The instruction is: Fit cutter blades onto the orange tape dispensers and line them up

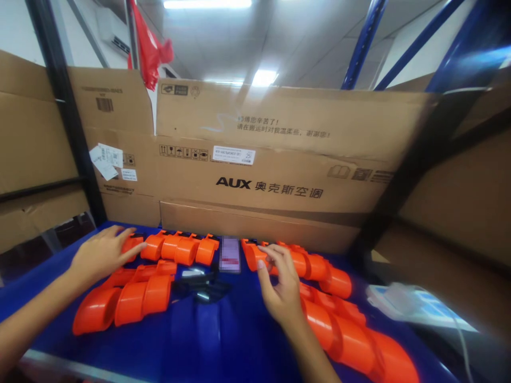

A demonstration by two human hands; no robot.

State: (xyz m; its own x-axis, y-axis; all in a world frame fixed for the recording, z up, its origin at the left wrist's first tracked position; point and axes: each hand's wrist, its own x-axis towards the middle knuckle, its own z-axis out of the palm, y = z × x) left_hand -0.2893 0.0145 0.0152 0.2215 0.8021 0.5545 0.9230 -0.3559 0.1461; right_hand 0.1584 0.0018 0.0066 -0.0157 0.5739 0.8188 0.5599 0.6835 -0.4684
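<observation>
My left hand (101, 254) lies flat with fingers spread on the back-left row of orange plastic parts (179, 248). In front of it sits a second left row of orange parts (128, 298). My right hand (279, 282) hovers over the right-hand orange parts (319, 268), its fingertips pinched around a small clear piece at the row's left end. More orange parts (351, 335) run toward the near right. A small dark piece (202, 287) lies between the hands on the blue table (223, 340).
A phone (230, 254) lies at the back centre between the rows. Large cardboard boxes (271, 159) wall off the back and sides. A white device with a cable (411, 303) sits at the right. Blue shelf posts (361, 42) rise behind.
</observation>
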